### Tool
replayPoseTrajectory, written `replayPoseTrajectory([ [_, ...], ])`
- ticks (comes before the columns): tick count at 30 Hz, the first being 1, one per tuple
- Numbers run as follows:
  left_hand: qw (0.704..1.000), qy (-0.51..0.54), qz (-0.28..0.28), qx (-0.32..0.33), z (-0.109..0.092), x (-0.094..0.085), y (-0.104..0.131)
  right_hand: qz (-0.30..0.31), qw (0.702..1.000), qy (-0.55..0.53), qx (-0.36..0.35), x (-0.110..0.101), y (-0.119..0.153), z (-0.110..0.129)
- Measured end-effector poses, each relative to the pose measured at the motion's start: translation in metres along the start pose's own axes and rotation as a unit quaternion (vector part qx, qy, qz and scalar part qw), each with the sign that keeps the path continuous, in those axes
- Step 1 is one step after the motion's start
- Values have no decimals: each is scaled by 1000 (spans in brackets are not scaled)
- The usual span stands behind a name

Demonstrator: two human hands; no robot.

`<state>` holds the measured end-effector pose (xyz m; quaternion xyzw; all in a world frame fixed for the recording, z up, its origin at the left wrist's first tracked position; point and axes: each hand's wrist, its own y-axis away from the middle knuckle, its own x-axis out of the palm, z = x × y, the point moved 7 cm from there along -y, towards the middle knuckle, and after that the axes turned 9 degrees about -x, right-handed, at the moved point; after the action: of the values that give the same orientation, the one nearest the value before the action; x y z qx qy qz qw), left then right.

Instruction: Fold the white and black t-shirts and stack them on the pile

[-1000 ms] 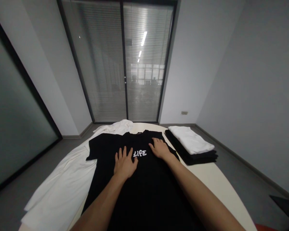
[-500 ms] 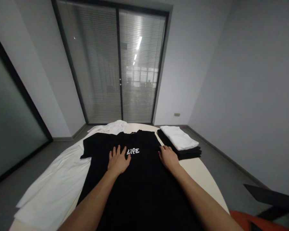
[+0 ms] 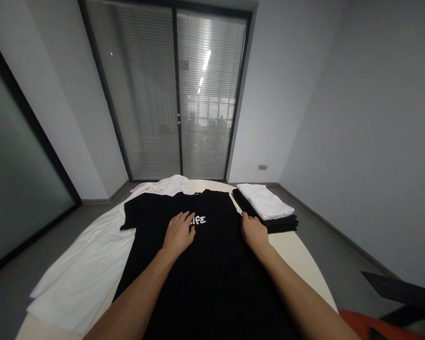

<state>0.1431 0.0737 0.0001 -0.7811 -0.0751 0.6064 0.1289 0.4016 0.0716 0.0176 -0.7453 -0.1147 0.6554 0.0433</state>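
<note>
A black T-shirt lies spread out, its collar at the far side and a white printed word on its chest. My left hand rests on the chest with its fingers stretched out, partly covering the print. At the shirt's right sleeve, my right hand has its fingers closed on the edge of the black cloth. Its thumb is partly hidden.
On the right of the pale round table, a folded white garment tops a stack of folded black garments. White garments lie loosely at the left and far edge. An orange chair stands at lower right.
My left hand has slid slightly right, its fingers closer together and now over part of the print. My right hand has shifted slightly right at the sleeve, fingers curled more tightly.
</note>
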Motion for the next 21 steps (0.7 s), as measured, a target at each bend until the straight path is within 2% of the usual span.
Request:
replayPoseTrajectory([
  [4,999,15,41,13,-5,8,2,-3,1000,21,4,-1,-3,-3],
  [13,999,14,45,11,-2,13,2,-8,1000,1,6,-7,-6,0],
  [17,999,16,51,11,-2,13,4,32,998,-58,21,-8,-12,1],
  [21,997,15,72,15,-4,11,7,56,985,-161,19,-10,-31,-5],
])
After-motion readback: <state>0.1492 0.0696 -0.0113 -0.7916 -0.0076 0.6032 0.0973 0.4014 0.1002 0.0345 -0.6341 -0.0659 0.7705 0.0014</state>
